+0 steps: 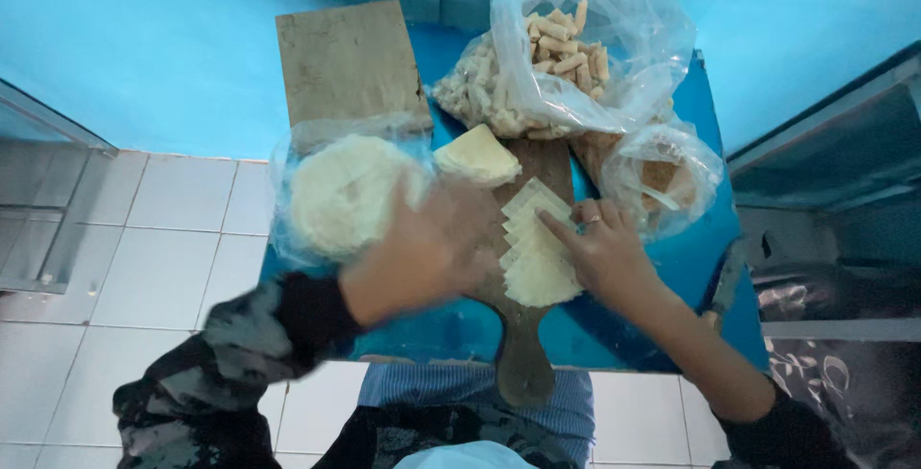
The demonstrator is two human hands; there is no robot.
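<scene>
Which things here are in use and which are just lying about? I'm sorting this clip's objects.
In use:
- right hand on the row of pale dough sheets
- left hand, blurred
- paddle board under the sheets
- triangular stack of sheets

Lying about:
- bag of rolled snacks
- bagged round dough
- plain wooden board
- knife

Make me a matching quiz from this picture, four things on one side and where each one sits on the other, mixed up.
1 rolled snacks
2 round white stack
3 fanned pale sheets
4 plain wooden board

A under the right hand, on the paddle board
B far left of the blue table
C in the open clear bag
D wrapped in plastic beside the blurred left hand

Pairs: 1-C, 2-D, 3-A, 4-B
</scene>
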